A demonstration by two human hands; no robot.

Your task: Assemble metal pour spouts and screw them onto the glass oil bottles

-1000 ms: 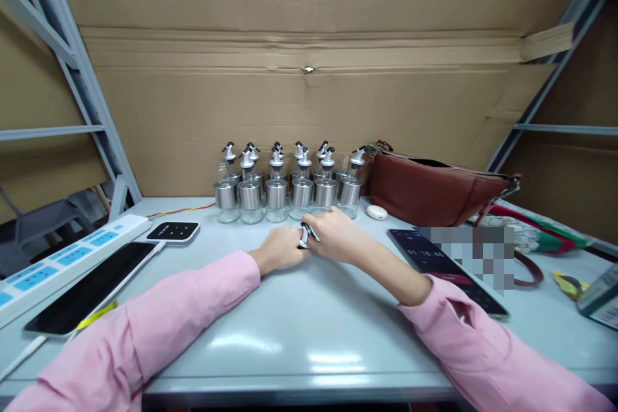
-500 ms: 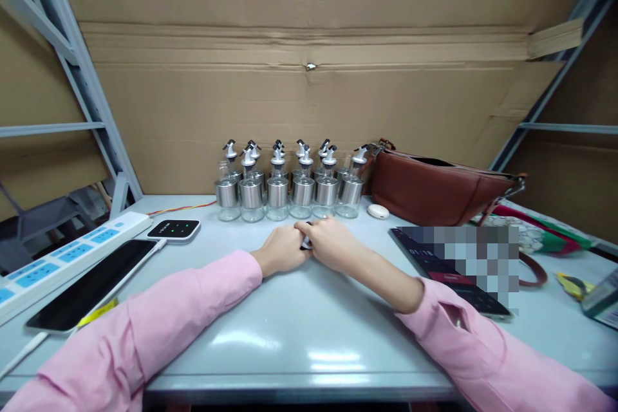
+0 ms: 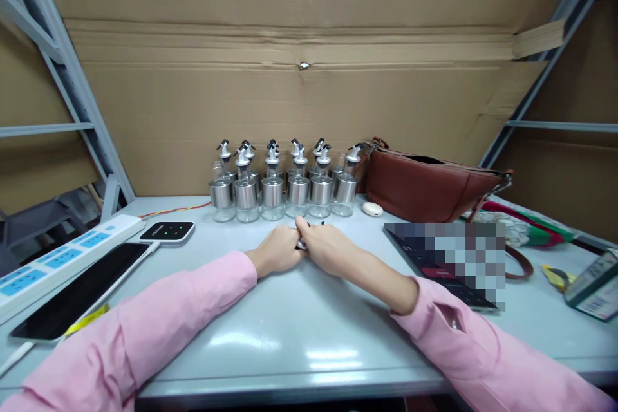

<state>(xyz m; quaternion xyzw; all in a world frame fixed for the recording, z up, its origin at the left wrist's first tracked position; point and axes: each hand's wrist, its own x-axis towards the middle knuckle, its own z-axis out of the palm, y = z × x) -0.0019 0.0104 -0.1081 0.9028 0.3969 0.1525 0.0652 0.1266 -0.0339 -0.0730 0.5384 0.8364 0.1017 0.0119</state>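
Note:
My left hand [image 3: 279, 248] and my right hand [image 3: 328, 248] meet above the middle of the table, fingers closed. Between them is a small white-and-black piece [image 3: 302, 244], mostly hidden, coloured like the pour spouts beyond. My right thumb lies over it, and dark tips show above the right hand. Just past my hands stand two rows of glass bottles [image 3: 272, 194] with brushed metal sleeves. Most carry a white-and-black pour spout [image 3: 242, 156]; the front bottle at the left end [image 3: 221, 193] has a bare glass neck.
On the left lie a power strip [image 3: 72, 257], a dark phone [image 3: 80, 293] with a white cable, and a black-topped device [image 3: 170, 232]. To the right are a white oval case [image 3: 372, 209], a brown bag [image 3: 425, 190], a partly pixelated tablet [image 3: 434, 270] and a box [image 3: 596, 286].
My right thumb has risen a little over the small piece, and dark tips now show above the right hand. The whole view has shifted slightly, with objects appearing farther left.

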